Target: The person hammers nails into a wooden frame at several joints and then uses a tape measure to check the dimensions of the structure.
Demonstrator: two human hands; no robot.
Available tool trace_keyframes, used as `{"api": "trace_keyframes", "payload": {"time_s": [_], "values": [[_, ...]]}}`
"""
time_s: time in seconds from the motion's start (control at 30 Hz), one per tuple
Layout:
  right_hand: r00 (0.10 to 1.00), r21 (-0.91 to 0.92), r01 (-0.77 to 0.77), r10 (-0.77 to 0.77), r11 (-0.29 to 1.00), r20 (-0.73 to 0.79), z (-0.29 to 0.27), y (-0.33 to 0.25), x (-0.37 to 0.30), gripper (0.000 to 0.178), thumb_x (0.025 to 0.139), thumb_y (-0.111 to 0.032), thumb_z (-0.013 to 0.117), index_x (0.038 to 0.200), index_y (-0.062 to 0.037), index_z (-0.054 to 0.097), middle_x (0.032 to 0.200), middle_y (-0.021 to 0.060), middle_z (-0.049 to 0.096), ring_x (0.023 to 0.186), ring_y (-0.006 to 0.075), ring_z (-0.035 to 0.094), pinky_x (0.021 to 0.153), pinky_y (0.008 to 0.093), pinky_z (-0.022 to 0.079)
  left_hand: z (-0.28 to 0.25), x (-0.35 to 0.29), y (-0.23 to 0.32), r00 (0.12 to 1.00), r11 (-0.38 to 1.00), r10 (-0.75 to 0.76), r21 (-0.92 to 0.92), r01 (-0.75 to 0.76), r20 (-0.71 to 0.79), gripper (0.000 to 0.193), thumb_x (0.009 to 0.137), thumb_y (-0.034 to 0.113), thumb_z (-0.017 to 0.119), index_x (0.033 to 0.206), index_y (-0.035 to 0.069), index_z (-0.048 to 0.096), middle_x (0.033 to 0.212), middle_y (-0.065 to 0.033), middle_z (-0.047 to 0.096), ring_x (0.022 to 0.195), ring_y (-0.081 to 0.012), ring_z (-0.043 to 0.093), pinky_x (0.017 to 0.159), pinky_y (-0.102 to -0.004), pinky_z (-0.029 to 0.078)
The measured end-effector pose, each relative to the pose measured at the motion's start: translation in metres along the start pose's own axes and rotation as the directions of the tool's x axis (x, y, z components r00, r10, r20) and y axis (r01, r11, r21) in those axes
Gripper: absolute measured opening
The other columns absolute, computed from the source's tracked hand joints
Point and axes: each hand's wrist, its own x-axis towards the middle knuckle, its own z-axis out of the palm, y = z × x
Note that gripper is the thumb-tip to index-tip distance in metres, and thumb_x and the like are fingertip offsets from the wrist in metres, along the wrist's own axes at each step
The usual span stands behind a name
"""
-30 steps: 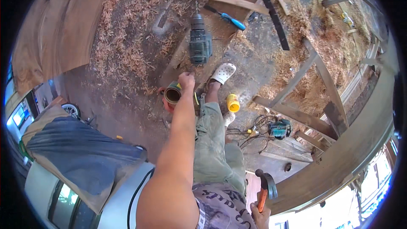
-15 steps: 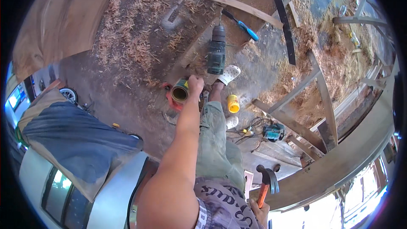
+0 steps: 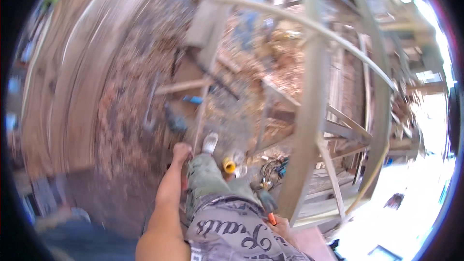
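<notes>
My left hand (image 3: 182,152) is stretched out ahead over the floor with its fingers closed. What they hold, if anything, is hidden by the hand and by blur. A thin pale wooden strip (image 3: 200,116) runs away just beside it. The drill (image 3: 175,120) lies beyond this hand, smeared by motion. Close to my body on the right, my right hand (image 3: 284,229) is closed around a hammer, whose orange handle (image 3: 272,219) shows above the fingers; its head is too blurred to make out.
A yellow cup (image 3: 228,165) stands by my shoe (image 3: 210,142). Wooden posts (image 3: 309,96) and braces rise close on my right. Cables and a power tool (image 3: 280,166) lie near them. Wide planks (image 3: 72,87) stand at the left, and wood shavings (image 3: 121,116) cover much of the floor.
The view has swung, bringing upright posts in on the right. The green can beside my left hand is now out of sight. My right hand still grips the hammer.
</notes>
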Motion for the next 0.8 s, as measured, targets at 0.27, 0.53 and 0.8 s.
{"api": "trace_keyframes", "payload": {"time_s": [0.27, 0.53, 0.8], "values": [[0.986, 0.511, 0.144, -0.079, 0.848, -0.147, -0.003, 0.101, -0.049, 0.027, 0.086, -0.022, 0.076, 0.101, 0.0004, 0.070, 0.077, 0.0029, 0.067, 0.072, 0.0081, 0.058, 0.068, 0.0279, 0.049, 0.071, -0.006, 0.330, 0.967, 0.787, 0.196, -0.614, -0.055, 0.165, 0.015, 0.091, 0.008, 0.062, 0.101, -0.003, 0.063, 0.089, -0.0075, 0.066, 0.074, -0.0183, 0.065, 0.070, -0.0303, 0.056], [0.913, 0.607, 0.156, 0.121, 0.779, -0.390, -0.040, 0.043, -0.072, 0.031, 0.091, -0.028, 0.072, 0.075, -0.0031, 0.062, 0.066, -0.0057, 0.052, 0.064, 0.0054, 0.046, 0.056, 0.0268, 0.039, 0.112, 0.128, 0.629, 0.695, 0.458, 0.713, -0.686, -0.566, -0.098, 0.030, 0.088, -0.004, 0.041, 0.108, 0.000, 0.064, 0.091, -0.0062, 0.063, 0.075, -0.0086, 0.057, 0.065, -0.0188, 0.049], [0.864, 0.828, 0.163, 0.328, 0.537, -0.383, -0.016, -0.019, -0.034, 0.034, 0.087, -0.033, 0.077, 0.077, -0.0031, 0.066, 0.067, -0.0054, 0.055, 0.065, 0.0033, 0.048, 0.059, 0.0248, 0.040, 0.051, 0.223, 0.729, 0.628, -0.091, 0.640, 0.856, -0.509, 0.442, 0.040, 0.081, 0.036, 0.069, 0.108, 0.005, 0.069, 0.105, -0.0210, 0.069, 0.102, -0.0385, 0.065, 0.089, -0.0456, 0.050]]}}
